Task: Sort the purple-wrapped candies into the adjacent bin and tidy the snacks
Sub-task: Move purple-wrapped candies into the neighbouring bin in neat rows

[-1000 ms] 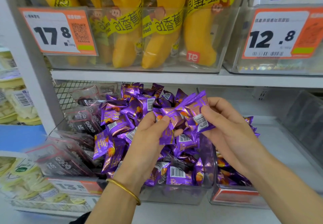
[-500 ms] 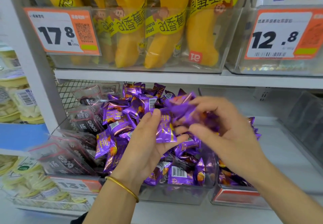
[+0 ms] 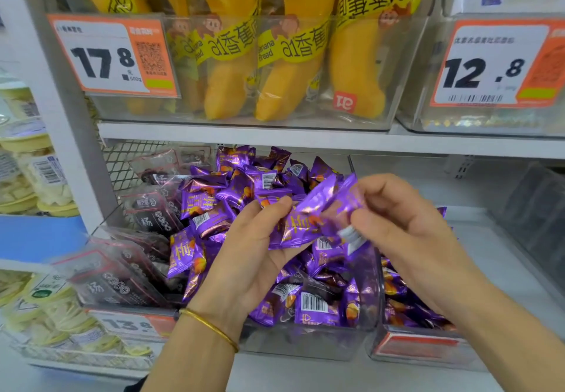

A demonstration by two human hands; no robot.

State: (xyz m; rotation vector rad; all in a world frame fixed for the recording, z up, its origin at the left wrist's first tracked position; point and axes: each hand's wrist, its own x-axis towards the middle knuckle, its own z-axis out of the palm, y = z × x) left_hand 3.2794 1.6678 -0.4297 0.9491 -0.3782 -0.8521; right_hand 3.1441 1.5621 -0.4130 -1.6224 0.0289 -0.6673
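Note:
A heap of purple-wrapped candies (image 3: 244,190) overfills a clear bin (image 3: 305,342) on the lower shelf. My left hand (image 3: 256,257) lies palm up over the heap and holds a purple candy (image 3: 293,229) between thumb and fingers. My right hand (image 3: 397,226) pinches a few more purple candies (image 3: 339,202) just to the right of it, their wrappers blurred. The adjacent clear bin (image 3: 422,349) to the right, with a red label, holds several purple candies (image 3: 400,303) low down, partly hidden by my right forearm.
Dark transparent snack packets (image 3: 122,275) lie spilled to the left of the purple heap. Banana bread packs (image 3: 232,55) fill the bin on the shelf above, with price tags 17.8 and 12.8. Pale snack tubs (image 3: 36,177) stand at far left. Bare shelf (image 3: 495,257) extends to the right.
My right hand has turned and lowered its bunch of candies toward my left hand. My left hand has shifted its grip on a single candy. The view has moved slightly.

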